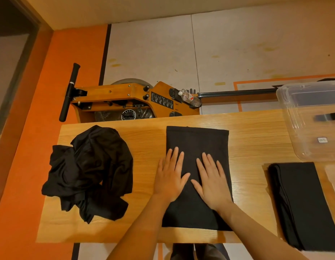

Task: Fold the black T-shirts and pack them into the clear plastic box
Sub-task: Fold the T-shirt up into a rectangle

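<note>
- Seen from my head camera, both my hands lie flat on the shirt, a black T-shirt folded into a long rectangle at the middle of the table.
- My left hand presses the shirt's left edge, fingers straight and spread, the outer side of the palm hanging over onto bare wood.
- My right hand rests just beside it, wholly on the shirt, fingers straight too; neither hand grips anything, and the thumbs nearly meet.
- The pile, crumpled black shirts not yet folded, sits left of the shirt, near it but apart, and spills toward the table's left edge.
- A folded stack of black cloth lies right of the shirt, well apart, running to the table's near edge.
- The box, clear plastic, stands beyond the stack, at the table's far right corner; a dark shape shows through its wall, but I cannot tell what it is.
- Past the shirt, beyond the table's far edge, a wooden rowing machine lies on the floor with a bottle on it.
</note>
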The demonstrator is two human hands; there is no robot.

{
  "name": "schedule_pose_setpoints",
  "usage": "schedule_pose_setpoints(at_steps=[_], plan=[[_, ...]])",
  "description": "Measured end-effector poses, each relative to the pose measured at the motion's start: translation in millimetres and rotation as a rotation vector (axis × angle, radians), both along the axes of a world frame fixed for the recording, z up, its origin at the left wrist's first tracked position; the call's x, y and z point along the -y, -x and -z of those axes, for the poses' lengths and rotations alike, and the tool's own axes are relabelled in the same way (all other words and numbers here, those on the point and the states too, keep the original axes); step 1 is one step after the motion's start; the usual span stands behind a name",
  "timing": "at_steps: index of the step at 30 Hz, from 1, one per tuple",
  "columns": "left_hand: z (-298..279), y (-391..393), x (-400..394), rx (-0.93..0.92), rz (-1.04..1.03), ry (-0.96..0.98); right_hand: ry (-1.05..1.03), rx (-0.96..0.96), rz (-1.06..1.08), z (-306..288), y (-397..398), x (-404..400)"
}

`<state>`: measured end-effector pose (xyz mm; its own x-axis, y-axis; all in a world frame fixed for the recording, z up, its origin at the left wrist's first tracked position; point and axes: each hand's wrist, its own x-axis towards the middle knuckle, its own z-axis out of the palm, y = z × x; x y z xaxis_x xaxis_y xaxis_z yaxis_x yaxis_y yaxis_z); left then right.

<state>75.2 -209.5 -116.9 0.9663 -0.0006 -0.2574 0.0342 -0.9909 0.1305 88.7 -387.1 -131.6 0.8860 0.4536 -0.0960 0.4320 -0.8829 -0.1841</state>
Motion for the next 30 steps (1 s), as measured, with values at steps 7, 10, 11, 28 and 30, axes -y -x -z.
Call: schedule_pose_setpoints(at_steps=[7, 10, 11, 28, 30], plan=[[-2, 23, -11, -0.018, -0.289, -0.091, 0.030, -0.060, 0.302, -8, 3, 23], [-8, 45, -5, 0.014, -0.159, -0.059, 0.007, -0.038, 0.293, -15, 21, 28], [-9, 55, -1, 0.027, -0.089, -0.037, -0.001, -0.028, 0.254, -16, 31, 27], [-15, 139, -24, -0.013, -0.027, 0.020, -0.040, -0.129, 0.226, -19, 125, 80], [-22, 141, -21, -0.002, 0.052, 0.065, -0.052, -0.121, 0.191, -21, 133, 82]])
